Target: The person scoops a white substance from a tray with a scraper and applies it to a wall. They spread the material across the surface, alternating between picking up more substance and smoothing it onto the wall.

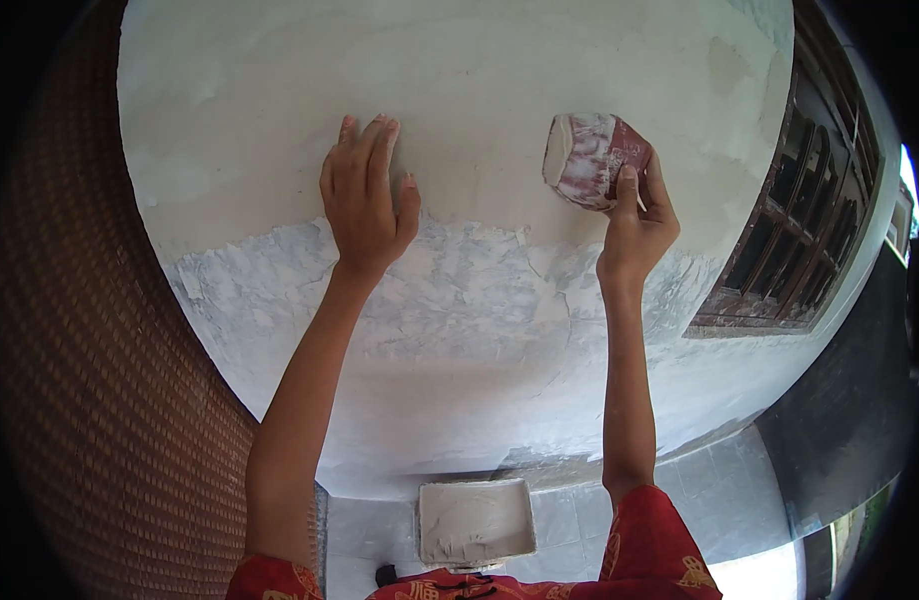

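My left hand (364, 200) rests against the wall (459, 60) with its fingers stretched out, holding nothing. To the right, my right hand (639, 220) grips a dark red putty spreader (591, 160) between thumb and fingers. White putty is smeared across the spreader's face, with a thick bead along its left edge, close to the wall surface. The upper wall is coated in smooth cream putty. Below a ragged line, at about wrist height, shows a patchy grey-white band (429, 265) with cracks.
A rectangular tray (527, 520) of pale putty stands on the grey tiled floor (579, 515) at the wall's foot. A brown woven screen (129, 380) runs along the left. At right is a window with a dark wooden frame (779, 230), and a dark panel (839, 390) stands below it.
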Demonstrator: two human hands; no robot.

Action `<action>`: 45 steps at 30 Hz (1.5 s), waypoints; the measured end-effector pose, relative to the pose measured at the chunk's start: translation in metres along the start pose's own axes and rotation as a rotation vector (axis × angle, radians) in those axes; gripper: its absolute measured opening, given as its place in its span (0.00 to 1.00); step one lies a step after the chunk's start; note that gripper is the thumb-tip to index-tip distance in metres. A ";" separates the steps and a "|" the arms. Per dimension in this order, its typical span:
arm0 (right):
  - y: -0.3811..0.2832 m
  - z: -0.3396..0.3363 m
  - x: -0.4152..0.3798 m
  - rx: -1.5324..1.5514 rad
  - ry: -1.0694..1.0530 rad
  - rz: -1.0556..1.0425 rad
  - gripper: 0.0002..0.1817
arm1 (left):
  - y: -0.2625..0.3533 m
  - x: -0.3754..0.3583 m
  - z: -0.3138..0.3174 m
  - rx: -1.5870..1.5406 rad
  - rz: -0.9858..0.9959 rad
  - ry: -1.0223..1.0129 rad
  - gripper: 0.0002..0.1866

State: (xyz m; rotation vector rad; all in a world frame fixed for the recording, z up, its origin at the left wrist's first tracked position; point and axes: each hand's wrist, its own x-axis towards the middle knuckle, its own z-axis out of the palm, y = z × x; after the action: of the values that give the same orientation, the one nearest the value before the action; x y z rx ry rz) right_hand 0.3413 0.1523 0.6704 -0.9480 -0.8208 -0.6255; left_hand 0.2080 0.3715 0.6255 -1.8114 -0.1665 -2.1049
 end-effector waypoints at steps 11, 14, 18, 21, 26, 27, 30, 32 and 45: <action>-0.004 0.000 0.001 0.049 -0.042 0.070 0.21 | 0.002 0.000 0.000 -0.025 -0.002 -0.008 0.26; -0.008 -0.009 0.012 0.058 0.005 0.051 0.22 | 0.001 -0.001 0.001 -0.011 -0.001 -0.011 0.26; -0.004 0.015 -0.010 -0.085 -0.154 -0.055 0.21 | 0.001 0.000 0.000 -0.021 0.002 -0.009 0.26; -0.003 0.013 -0.010 -0.147 -0.069 -0.081 0.20 | 0.000 0.000 -0.001 -0.015 0.013 0.000 0.26; -0.014 -0.002 0.001 -0.076 0.028 -0.093 0.21 | 0.000 -0.002 0.001 -0.023 0.008 -0.011 0.26; -0.017 0.006 -0.004 -0.104 -0.013 -0.139 0.20 | 0.000 -0.002 0.001 -0.030 0.008 -0.014 0.26; -0.014 0.024 -0.016 -0.246 -0.124 -0.299 0.19 | 0.001 -0.001 0.001 -0.016 0.007 -0.010 0.25; -0.011 0.018 -0.008 -0.329 -0.055 -0.210 0.19 | -0.001 0.000 0.000 -0.014 0.004 0.004 0.25; -0.009 0.003 0.005 -0.159 0.056 -0.137 0.21 | 0.000 0.000 -0.001 -0.002 -0.001 -0.003 0.25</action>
State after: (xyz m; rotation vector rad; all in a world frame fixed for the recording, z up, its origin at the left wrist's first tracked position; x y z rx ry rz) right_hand 0.3360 0.1501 0.6793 -1.0193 -0.7990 -0.8428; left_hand 0.2072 0.3717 0.6257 -1.8156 -0.1665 -2.1038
